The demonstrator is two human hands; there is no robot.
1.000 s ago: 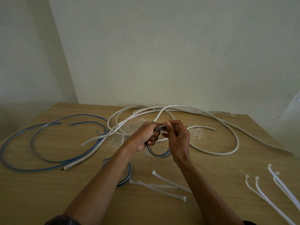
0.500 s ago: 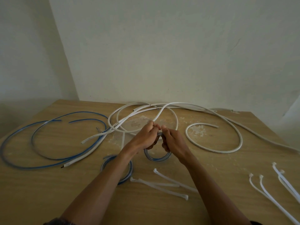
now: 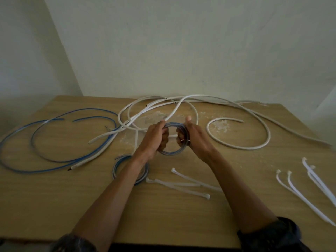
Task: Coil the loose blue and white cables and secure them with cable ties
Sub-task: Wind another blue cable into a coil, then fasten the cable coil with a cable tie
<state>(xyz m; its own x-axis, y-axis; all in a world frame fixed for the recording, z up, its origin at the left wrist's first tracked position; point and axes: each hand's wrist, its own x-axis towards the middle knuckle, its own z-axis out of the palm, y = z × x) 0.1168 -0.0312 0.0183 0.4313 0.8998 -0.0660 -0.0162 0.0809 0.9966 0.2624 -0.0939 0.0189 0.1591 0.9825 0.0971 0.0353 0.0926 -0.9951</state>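
Several cable ties (image 3: 181, 189) lie beside a blue coil (image 3: 116, 168).

Dim overall, soft flat daylight, no hard src visible; far wall (image 3: 181, 42) brightest centre-right, far-left corner drops to grey shade. Table (image 3: 54, 206) muted, no glare, shadows weak & soft-edged. Motion blur on left hand (image 3: 154, 139), right hand (image 3: 196, 140) & coil (image 3: 171, 153) they hold. Wide-angle distortion: table edges bow, wall corner leans. Sleeves (image 3: 272, 235) at near edge v. dark, smeared, detail lost
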